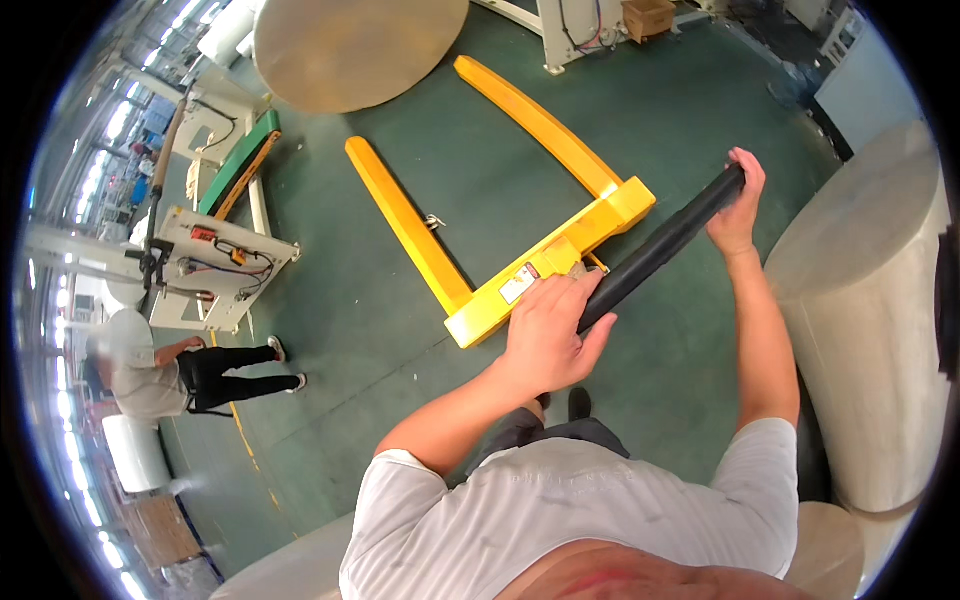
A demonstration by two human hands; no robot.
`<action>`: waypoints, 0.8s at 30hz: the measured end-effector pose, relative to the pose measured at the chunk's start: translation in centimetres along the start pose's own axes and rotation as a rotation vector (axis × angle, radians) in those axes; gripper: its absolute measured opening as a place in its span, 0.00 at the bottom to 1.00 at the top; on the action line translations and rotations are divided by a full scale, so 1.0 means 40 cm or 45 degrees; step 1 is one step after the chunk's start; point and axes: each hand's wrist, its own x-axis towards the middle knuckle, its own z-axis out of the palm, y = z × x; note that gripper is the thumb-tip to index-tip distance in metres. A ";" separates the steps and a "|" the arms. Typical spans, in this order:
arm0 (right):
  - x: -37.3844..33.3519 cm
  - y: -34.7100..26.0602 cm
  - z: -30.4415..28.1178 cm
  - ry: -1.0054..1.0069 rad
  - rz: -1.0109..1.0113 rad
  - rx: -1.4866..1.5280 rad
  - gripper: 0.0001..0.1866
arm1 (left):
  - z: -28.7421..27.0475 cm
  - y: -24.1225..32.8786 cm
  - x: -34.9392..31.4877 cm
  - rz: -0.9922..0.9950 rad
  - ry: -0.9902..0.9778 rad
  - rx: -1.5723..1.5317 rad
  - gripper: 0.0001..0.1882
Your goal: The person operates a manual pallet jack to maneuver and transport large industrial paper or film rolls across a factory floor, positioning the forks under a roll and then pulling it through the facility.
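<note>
A long black padded handle bar (660, 243) slants across the space in front of me, its far end up and to the right. My left hand (550, 330) is on its near end, fingers over the top and thumb along the near side. My right hand (738, 205) is wrapped round the far end. Beyond the bar stands a yellow hand-pushed roll truck (610, 218) with a crossbeam and two long forks spread wide on the green floor. The forks carry nothing. My left hand hides part of the beam, and the link between bar and truck is mostly hidden.
A big wrapped roll (360, 50) lies just past the fork tips. More large rolls (870, 310) stand close on my right. At left are a white machine frame (215, 270) with wires, a green-topped conveyor (240, 165) and another person (190, 375). A cardboard box (648, 18) sits far back.
</note>
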 end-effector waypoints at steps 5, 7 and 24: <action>-0.398 -0.018 -0.053 -0.226 0.550 -0.222 0.34 | 0.000 -0.042 -0.099 0.214 0.069 -0.155 0.36; -0.752 -0.037 -0.123 -0.684 0.961 -0.268 0.23 | -0.014 -0.079 -0.150 0.345 0.107 -0.206 0.38; -1.376 -1.133 0.586 -2.326 1.439 0.261 0.39 | -0.806 -0.861 -1.295 -0.605 -1.219 0.431 0.26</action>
